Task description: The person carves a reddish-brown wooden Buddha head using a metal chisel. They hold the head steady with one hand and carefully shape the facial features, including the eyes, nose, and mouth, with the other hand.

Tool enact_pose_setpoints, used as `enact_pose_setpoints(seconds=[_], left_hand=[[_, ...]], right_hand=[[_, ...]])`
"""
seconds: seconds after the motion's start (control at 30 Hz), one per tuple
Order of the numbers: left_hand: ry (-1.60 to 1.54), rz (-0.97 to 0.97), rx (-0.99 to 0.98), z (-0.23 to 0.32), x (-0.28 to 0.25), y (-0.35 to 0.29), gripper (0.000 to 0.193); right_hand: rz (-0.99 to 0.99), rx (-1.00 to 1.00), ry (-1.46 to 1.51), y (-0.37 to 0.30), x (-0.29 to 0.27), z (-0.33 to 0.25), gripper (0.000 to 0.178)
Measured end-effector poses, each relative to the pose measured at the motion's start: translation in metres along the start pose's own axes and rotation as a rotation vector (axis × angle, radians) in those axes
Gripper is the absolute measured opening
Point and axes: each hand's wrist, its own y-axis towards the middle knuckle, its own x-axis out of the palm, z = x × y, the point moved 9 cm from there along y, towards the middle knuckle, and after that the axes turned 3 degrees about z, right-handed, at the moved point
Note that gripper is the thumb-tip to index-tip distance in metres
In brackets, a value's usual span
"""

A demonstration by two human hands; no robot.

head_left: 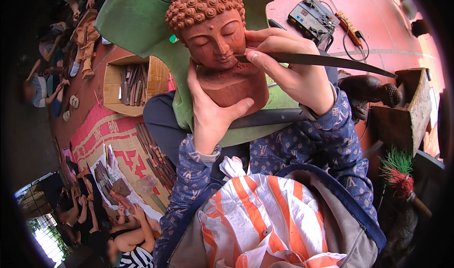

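Observation:
A reddish-brown carved wooden head [215,36] with curled hair and closed eyes sits upright above my lap. My left hand [210,109] grips its neck and base from below and behind. My right hand [295,67] holds a long dark carving tool [331,61], its tip pressed at the carving's jaw below the cheek. The handle runs off to the right. Both forearms wear blue patterned sleeves.
A green sheet [137,22] lies behind the carving. A wooden box of chisels [132,83] sits at left, more tools [153,157] on a red mat. A grey electrical device [312,17], a dark carved head [373,90], a wooden block [402,112] stand right. People sit at far left and lower left.

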Motion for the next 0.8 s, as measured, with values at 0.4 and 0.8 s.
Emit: enact_pose_setpoints(seconds=[0.4, 0.8], left_hand=[[-0.015, 0.003, 0.016, -0.002, 0.000, 0.000, 0.128], [-0.061, 0.002, 0.009, 0.002, 0.001, 0.000, 0.127]], right_hand=[[-0.001, 0.039, 0.060, -0.004, -0.001, 0.005, 0.015], [-0.018, 0.039, 0.098, -0.006, 0.001, 0.006, 0.013]])
